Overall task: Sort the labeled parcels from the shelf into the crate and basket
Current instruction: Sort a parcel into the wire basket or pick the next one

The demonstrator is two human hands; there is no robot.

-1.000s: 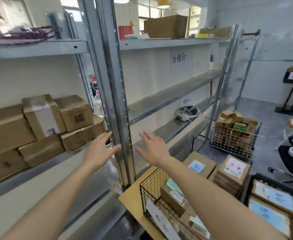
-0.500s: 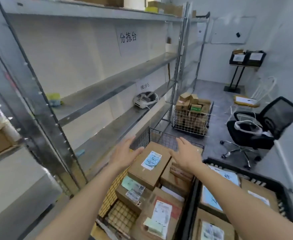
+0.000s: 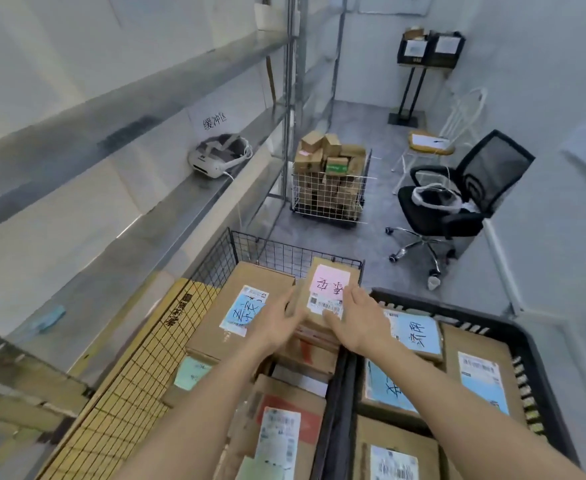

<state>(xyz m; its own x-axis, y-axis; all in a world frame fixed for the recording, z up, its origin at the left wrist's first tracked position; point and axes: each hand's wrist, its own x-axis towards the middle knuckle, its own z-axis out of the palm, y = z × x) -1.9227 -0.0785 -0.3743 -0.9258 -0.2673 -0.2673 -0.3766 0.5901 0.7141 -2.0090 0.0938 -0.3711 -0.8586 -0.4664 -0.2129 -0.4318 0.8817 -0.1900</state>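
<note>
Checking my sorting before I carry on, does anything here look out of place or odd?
One thing: the pink-labelled parcel sits in the wire basket among blue-labelled ones, and both hands are on it. A paper cup lies on the floor.
</note>
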